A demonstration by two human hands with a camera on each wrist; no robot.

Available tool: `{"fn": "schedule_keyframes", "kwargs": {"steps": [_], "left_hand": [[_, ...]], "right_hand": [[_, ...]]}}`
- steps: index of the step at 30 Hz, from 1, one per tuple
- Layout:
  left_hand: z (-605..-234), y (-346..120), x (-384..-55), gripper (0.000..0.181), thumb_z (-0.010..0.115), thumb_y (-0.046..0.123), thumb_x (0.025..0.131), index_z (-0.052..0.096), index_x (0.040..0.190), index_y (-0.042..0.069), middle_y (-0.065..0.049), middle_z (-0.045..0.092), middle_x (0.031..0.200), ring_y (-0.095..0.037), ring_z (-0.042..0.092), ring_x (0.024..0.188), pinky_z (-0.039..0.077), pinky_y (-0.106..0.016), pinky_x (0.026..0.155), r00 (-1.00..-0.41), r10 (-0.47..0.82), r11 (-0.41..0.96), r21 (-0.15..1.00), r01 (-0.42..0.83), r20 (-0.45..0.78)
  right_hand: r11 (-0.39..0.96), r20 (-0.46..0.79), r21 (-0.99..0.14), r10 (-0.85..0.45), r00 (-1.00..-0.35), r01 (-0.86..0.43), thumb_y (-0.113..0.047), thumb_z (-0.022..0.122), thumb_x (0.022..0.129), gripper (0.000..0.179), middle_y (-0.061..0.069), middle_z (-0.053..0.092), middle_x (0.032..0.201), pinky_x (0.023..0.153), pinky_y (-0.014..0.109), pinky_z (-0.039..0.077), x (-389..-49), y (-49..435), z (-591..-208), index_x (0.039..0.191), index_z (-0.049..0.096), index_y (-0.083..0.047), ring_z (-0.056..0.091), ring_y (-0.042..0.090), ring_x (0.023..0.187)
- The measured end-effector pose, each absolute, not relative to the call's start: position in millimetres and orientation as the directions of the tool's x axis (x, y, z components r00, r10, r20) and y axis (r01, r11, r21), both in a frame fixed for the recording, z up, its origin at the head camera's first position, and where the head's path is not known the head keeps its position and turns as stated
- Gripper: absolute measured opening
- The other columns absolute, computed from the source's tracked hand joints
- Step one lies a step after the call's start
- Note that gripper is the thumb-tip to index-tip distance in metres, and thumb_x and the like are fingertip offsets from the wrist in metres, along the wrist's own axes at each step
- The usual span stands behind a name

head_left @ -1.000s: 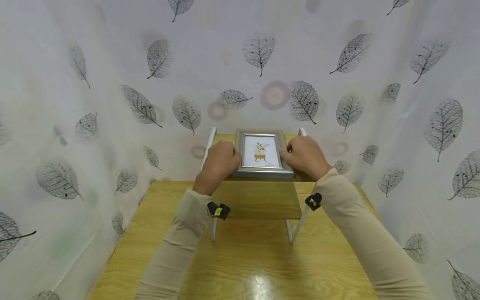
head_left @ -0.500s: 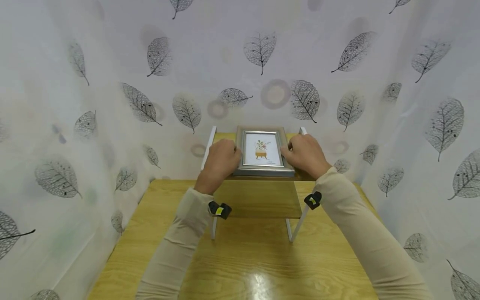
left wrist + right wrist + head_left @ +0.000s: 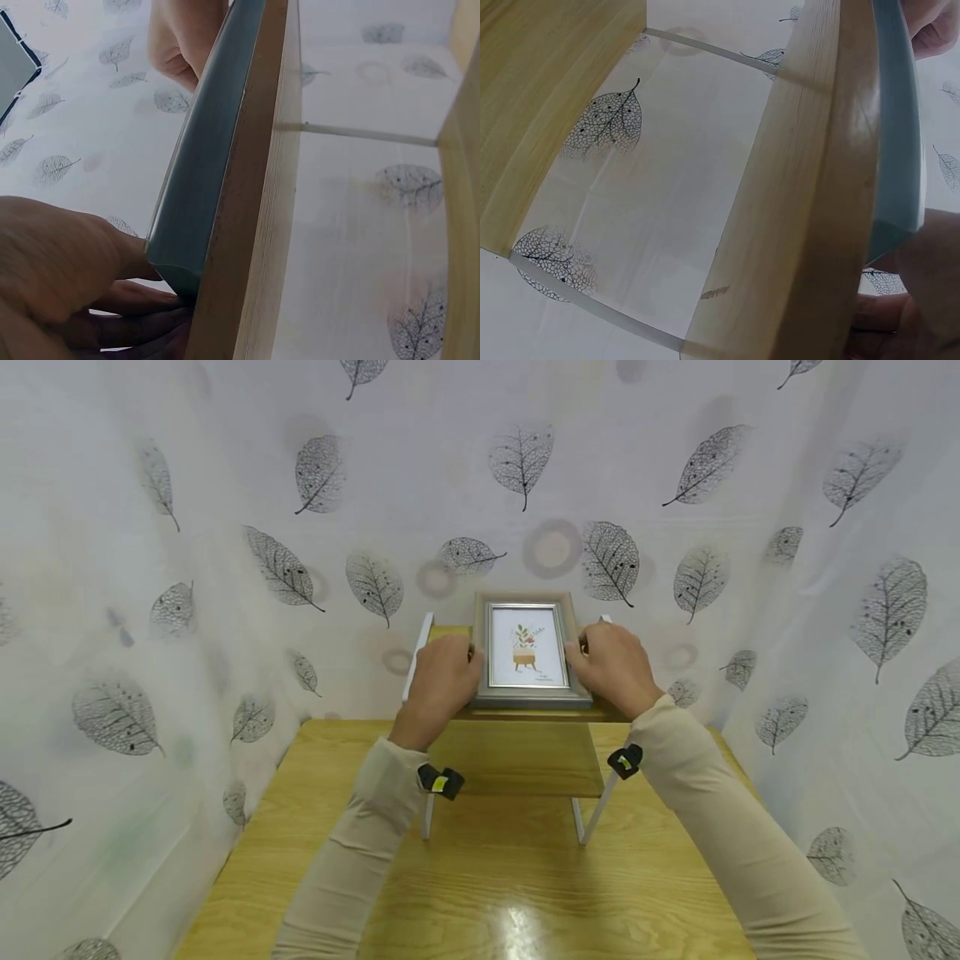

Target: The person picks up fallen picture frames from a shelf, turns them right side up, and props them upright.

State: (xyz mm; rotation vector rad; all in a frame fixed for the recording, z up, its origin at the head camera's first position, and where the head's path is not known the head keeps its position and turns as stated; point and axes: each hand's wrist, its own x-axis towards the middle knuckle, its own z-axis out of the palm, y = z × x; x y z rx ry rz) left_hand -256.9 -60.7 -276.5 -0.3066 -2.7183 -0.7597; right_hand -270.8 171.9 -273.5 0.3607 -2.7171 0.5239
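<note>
"Where is the picture frame (image 3: pixel 527 647)?"

"Mid-frame in the head view, picture side showing, its near edge on the top shelf (image 3: pixel 540 716) of the rack (image 3: pixel 415 664). The far edge looks raised, though I can't be sure."

"And the hands?"

"The left hand (image 3: pixel 441 675) is clamped on the frame's left side and the right hand (image 3: pixel 615 667) on its right. Some fingertips are hidden."

"What worries you?"

"That near edge sits close to the shelf's front lip. A tug toward the bottom of the view could slide it off, down to the table (image 3: pixel 517 877)."

"Anything else?"

"If one grip loosened first, the frame might twist or drop at one corner."
</note>
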Motion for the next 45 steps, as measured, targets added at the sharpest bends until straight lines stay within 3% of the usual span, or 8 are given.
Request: {"fn": "schedule_keyframes", "kwargs": {"steps": [6,11,17,20,24,29,38,45], "left_hand": [[-278,-61,-256,0.043,0.05,0.011,0.102,0.041,0.06,0.012,0.001,0.037,0.056,-0.014,0.036,0.051,0.034,-0.027,0.049,-0.925,0.12,0.808,0.505,0.302,0.362],[-279,-62,-253,0.037,0.055,0.017,0.103,0.05,0.066,0.009,-0.003,0.05,0.063,-0.017,0.046,0.056,0.042,-0.029,0.053,-0.922,0.093,0.781,0.547,0.301,0.375],[-279,-62,-250,0.028,0.06,0.017,0.1,0.066,0.075,0.006,-0.007,0.067,0.075,-0.021,0.059,0.069,0.051,-0.036,0.068,-0.9,0.068,0.739,0.585,0.335,0.43],[-278,-62,-248,0.03,0.062,0.017,0.1,0.064,0.072,0.007,-0.006,0.066,0.073,-0.021,0.058,0.068,0.05,-0.038,0.069,-0.889,0.055,0.725,0.593,0.349,0.455],[-276,-62,-247,0.033,0.064,0.018,0.099,0.059,0.068,0.008,-0.005,0.061,0.067,-0.02,0.053,0.064,0.045,-0.035,0.065,-0.877,0.048,0.709,0.602,0.368,0.479],[-277,-62,-247,0.03,0.066,0.017,0.098,0.063,0.07,0.007,-0.005,0.064,0.069,-0.019,0.056,0.064,0.046,-0.034,0.063,-0.874,0.026,0.668,0.642,0.376,0.485],[-275,-60,-245,0.016,0.071,0.018,0.096,0.077,0.095,0.003,-0.008,0.075,0.09,-0.02,0.069,0.078,0.057,-0.036,0.077,-0.881,-0.014,0.604,0.706,0.37,0.474],[-274,-60,-242,0.013,0.073,0.015,0.093,0.078,0.097,0.003,-0.008,0.076,0.091,-0.02,0.071,0.079,0.057,-0.037,0.078,-0.867,-0.021,0.572,0.717,0.398,0.497]], "right_hand": [[0.897,0.417,-0.323,-0.151,-0.896,-0.302,-0.02,0.055,0.1,0.041,0.006,0.048,0.058,0.05,0.035,0.033,-269,171,-274,0.061,0.047,-0.01,0.042,0.023,0.055],[0.884,0.472,-0.344,-0.13,-0.872,-0.318,-0.018,0.056,0.099,0.034,0.011,0.057,0.064,0.053,0.038,0.039,-266,170,-275,0.067,0.055,-0.006,0.048,0.026,0.058],[0.857,0.497,-0.401,-0.093,-0.863,-0.324,-0.016,0.056,0.099,0.027,0.021,0.068,0.081,0.067,0.048,0.052,-264,168,-275,0.086,0.066,0.005,0.063,0.035,0.071],[0.837,0.523,-0.431,-0.073,-0.849,-0.337,-0.016,0.058,0.099,0.027,0.024,0.072,0.091,0.077,0.053,0.054,-263,167,-274,0.098,0.069,0.009,0.068,0.04,0.082],[0.82,0.545,-0.457,-0.049,-0.837,-0.346,-0.016,0.061,0.099,0.027,0.025,0.072,0.095,0.081,0.053,0.054,-263,167,-273,0.103,0.069,0.01,0.069,0.041,0.086],[0.794,0.56,-0.498,-0.013,-0.828,-0.349,-0.015,0.063,0.098,0.026,0.024,0.073,0.097,0.082,0.051,0.055,-263,167,-272,0.105,0.07,0.009,0.07,0.038,0.086],[0.76,0.611,-0.523,0.017,-0.792,-0.387,-0.012,0.066,0.096,0.025,0.025,0.073,0.096,0.073,0.049,0.057,-261,168,-272,0.107,0.067,0.011,0.071,0.038,0.083],[0.739,0.65,-0.524,0.027,-0.759,-0.423,-0.008,0.067,0.095,0.022,0.026,0.072,0.095,0.072,0.049,0.058,-258,169,-273,0.105,0.064,0.01,0.072,0.039,0.084]]}}
